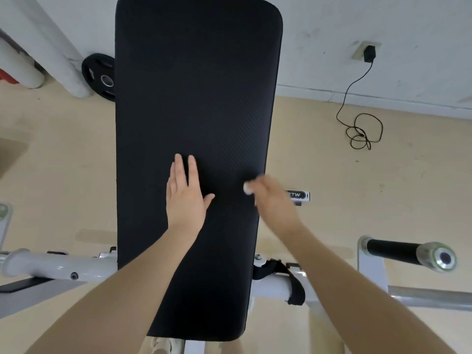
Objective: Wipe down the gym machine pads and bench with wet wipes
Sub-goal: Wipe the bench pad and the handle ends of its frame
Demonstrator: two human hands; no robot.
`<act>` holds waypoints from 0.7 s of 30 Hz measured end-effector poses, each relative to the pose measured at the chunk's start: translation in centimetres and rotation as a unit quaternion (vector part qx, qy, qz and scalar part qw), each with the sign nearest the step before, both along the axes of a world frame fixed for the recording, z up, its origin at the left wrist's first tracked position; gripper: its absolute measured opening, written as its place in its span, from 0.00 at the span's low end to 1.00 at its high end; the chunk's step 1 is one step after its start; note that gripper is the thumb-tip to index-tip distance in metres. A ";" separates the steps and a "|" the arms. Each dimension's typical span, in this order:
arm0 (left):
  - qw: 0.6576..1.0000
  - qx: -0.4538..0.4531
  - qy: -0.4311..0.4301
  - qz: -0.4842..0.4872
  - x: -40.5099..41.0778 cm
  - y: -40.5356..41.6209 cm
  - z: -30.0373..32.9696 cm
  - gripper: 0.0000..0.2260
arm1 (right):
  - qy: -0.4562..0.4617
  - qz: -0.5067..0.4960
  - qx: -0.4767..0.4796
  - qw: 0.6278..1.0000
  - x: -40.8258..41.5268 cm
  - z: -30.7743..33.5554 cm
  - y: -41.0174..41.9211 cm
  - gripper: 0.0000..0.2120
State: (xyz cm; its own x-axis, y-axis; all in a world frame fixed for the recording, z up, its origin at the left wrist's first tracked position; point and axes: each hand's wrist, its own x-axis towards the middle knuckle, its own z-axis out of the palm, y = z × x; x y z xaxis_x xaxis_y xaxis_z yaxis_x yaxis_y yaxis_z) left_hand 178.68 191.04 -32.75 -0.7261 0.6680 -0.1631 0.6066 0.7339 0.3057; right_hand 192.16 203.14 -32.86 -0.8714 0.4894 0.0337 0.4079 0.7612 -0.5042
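Note:
A long black bench pad point(196, 85) runs away from me down the middle of the view. My left hand point(185, 198) lies flat on it, palm down, fingers spread and holding nothing. My right hand point(274, 198) is blurred at the pad's right edge, closed around a small white wet wipe point(247, 188) that pokes out at its left and touches the pad.
White frame tubes point(58, 264) cross under the pad. A black-gripped handle bar point(408, 251) juts out at right. A black weight plate point(98, 76) leans on the wall at back left. A black charger cable point(362, 131) trails over the beige floor at right.

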 end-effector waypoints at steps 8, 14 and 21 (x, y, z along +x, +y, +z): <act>0.999 -0.045 0.022 -0.019 -1.7 -4.6 -0.7 0.43 | 0.051 -0.097 0.018 0.994 -3.6 -2.4 -1.1 0.11; 0.998 -0.052 0.012 -0.029 -2.2 -6.1 -0.4 0.47 | -0.068 0.049 0.020 0.996 2.4 -5.4 -7.9 0.21; 0.994 -0.103 0.027 -0.023 -3.9 -8.3 -0.5 0.50 | 0.055 -0.079 0.034 0.995 -5.4 0.4 -1.7 0.11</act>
State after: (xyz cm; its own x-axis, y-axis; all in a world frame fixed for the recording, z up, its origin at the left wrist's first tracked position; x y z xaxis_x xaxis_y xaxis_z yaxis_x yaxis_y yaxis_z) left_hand 174.81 182.76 -33.26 -0.7062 0.6580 -0.2615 0.6529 0.7481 0.1191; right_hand 186.75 201.39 -32.44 -0.7736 0.6126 0.1618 0.4703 0.7263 -0.5013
